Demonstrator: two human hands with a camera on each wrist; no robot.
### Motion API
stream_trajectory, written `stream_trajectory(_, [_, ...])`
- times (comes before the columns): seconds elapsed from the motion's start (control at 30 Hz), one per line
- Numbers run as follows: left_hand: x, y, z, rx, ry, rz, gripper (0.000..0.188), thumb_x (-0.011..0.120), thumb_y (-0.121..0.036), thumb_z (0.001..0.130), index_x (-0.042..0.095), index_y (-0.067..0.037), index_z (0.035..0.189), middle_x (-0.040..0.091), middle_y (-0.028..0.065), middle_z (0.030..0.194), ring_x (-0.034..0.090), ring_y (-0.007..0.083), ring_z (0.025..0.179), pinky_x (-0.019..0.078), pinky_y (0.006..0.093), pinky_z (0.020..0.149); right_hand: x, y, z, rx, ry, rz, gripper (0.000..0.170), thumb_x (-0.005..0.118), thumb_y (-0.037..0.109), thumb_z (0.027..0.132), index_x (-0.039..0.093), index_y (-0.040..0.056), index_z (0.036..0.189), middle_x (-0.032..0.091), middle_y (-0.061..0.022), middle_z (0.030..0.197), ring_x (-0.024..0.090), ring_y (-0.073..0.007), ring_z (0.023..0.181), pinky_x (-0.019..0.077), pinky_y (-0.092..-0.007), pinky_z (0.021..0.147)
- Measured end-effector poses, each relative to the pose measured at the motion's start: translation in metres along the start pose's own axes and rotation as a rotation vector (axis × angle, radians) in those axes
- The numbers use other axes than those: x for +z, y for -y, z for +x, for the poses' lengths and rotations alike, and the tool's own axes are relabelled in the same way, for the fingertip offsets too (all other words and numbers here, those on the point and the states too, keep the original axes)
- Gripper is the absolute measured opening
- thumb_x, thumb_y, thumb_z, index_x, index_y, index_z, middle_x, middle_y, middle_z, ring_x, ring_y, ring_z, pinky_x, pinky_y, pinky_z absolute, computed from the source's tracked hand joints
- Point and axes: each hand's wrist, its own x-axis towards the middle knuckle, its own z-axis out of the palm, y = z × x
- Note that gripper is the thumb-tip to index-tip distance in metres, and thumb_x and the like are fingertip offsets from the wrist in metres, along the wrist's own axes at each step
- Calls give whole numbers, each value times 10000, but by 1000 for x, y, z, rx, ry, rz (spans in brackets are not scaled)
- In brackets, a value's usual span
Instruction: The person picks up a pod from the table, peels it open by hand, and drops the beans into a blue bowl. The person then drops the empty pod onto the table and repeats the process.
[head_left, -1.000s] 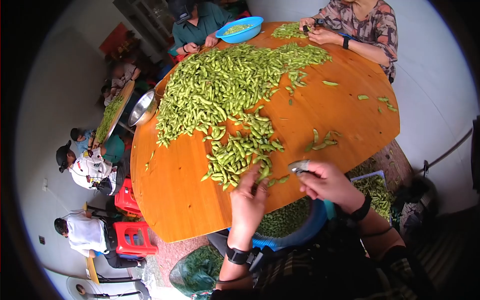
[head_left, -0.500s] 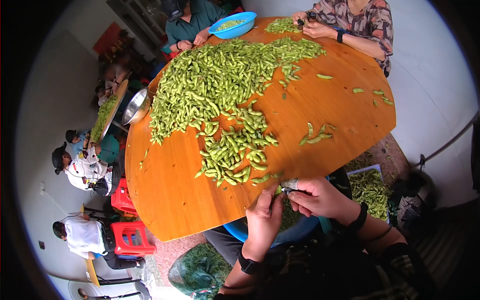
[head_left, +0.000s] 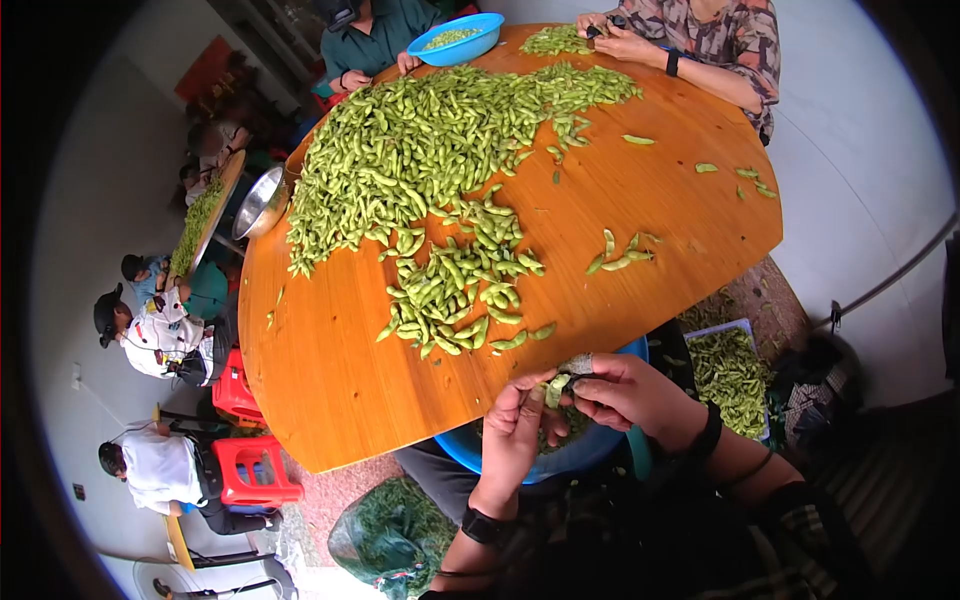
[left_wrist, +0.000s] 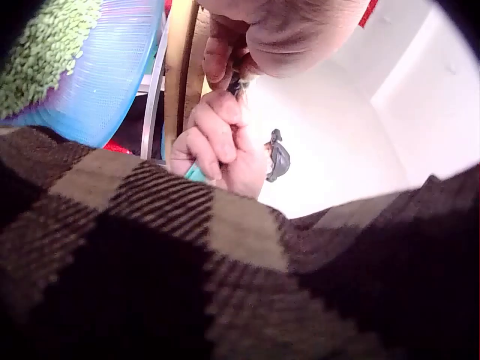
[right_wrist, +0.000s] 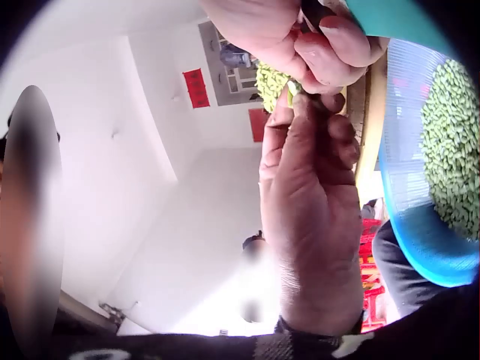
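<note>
Over the blue basin (head_left: pixel 610 445), the left hand (head_left: pixel 512 430) pinches a green pod (head_left: pixel 556 390) between thumb and fingers. Touching it from the other side is the right hand (head_left: pixel 640 400), with a grey covering at one fingertip. Its fingers curl round a tool whose teal handle (head_left: pixel 640 452) sticks out below; the tool's working end is mostly hidden. The right wrist view shows the pod (right_wrist: pixel 292 93) at the left hand's fingertips (right_wrist: pixel 300 105). Shelled beans (right_wrist: pixel 454 142) lie in the basin. A loose group of pods (head_left: pixel 450 290) lies on the wooden table (head_left: pixel 340 380).
A large pod heap (head_left: pixel 400 150) covers the table's far left, beside a metal bowl (head_left: pixel 262 203). Two people sit across, near a blue bowl (head_left: pixel 478 45). A crate of pods (head_left: pixel 728 380) stands at the right, a green net bag (head_left: pixel 390 535) below, red stools (head_left: pixel 255 470) at the left.
From over the table's edge, the left hand has drawn back with a pod and met the right hand above the basin. The head view has shifted slightly; the pod now sits higher between the fingers.
</note>
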Motion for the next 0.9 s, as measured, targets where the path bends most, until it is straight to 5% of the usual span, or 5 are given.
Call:
stream_trajectory(0.07, [-4, -1, 0, -50, 46, 6, 264, 402, -152, 1044, 515, -31, 1250, 657, 72, 935, 599, 101, 648, 472, 207, 541, 1, -1, 0, 44, 2, 14, 137, 486, 106, 991, 592, 29, 1030, 512, 31, 690, 409, -25, 539, 304, -182, 481])
stream_trajectory(0.33, [-3, -7, -6, -189, 44, -88, 297, 339, -90, 1001, 501, -2, 1234, 622, 80, 877, 607, 137, 685, 477, 239, 558, 25, -11, -1, -541, -58, -592, 113, 498, 1, 940, 585, -54, 986, 634, -85, 730, 632, -116, 657, 490, -286, 592])
stream_trajectory(0.5, [-1, -3, -5, -257, 1, -203, 349, 335, 10, 902, 533, -2, 1190, 607, 57, 859, 538, 122, 657, 421, 231, 565, 30, -12, -2, -430, -125, -470, 115, 515, -5, 939, 607, -48, 994, 649, -92, 755, 638, -137, 683, 502, -280, 638])
stream_trajectory(0.73, [-1, 7, -17, -90, 77, -90, 177, 449, -170, 1034, 518, -54, 1148, 509, -19, 770, 432, 66, 640, 350, 207, 573, 31, -21, 2, -547, -156, -595, 160, 544, -4, 908, 604, -33, 1054, 653, -148, 779, 654, -225, 653, 505, -298, 599])
stream_trajectory(0.9, [-5, 15, -20, -92, 9, -34, 149, 466, -125, 1020, 540, -66, 1135, 494, -45, 782, 416, 35, 661, 351, 177, 583, 29, -24, 0, -415, -202, -474, 218, 553, 23, 925, 617, -27, 1127, 643, -64, 742, 588, -100, 629, 477, -252, 576])
